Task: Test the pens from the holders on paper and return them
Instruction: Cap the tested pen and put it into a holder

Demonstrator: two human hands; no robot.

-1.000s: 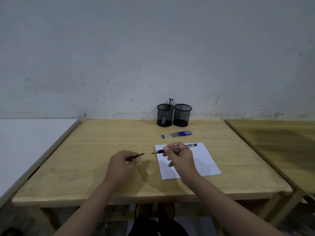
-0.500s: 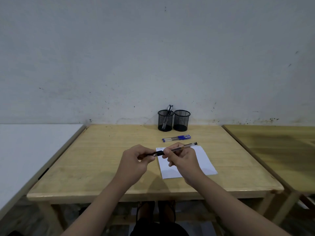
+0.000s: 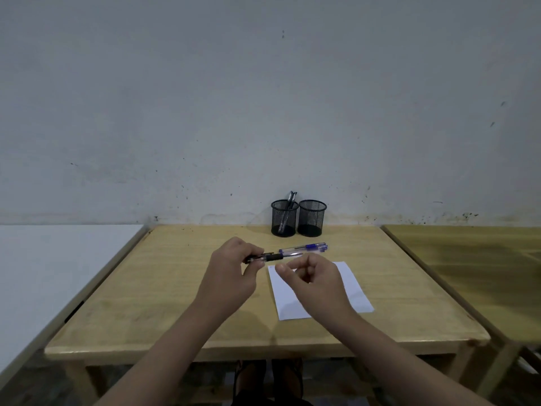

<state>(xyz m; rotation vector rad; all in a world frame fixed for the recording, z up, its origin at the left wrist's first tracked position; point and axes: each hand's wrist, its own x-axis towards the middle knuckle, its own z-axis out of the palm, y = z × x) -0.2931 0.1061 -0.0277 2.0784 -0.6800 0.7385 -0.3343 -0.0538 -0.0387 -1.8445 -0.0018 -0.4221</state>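
Note:
My left hand (image 3: 231, 271) grips a black pen (image 3: 268, 257) by its capped end, above the wooden table (image 3: 175, 288). The pen points right, level, its clear barrel crossing in front of two blue pens (image 3: 311, 247) that lie on the table. My right hand (image 3: 313, 278) hovers just right of it over the white paper (image 3: 355, 291), fingers loosely curled and holding nothing. Two black mesh holders stand at the back by the wall. The left holder (image 3: 284, 219) has pens standing in it. The right holder (image 3: 312, 218) looks empty.
A white surface (image 3: 58, 259) adjoins the table on the left and another wooden table (image 3: 474, 259) on the right. A grey wall rises right behind the holders.
My left hand brought the cap onto the pen's tip and now holds the pen alone. My right hand let go of the barrel and drew back slightly.

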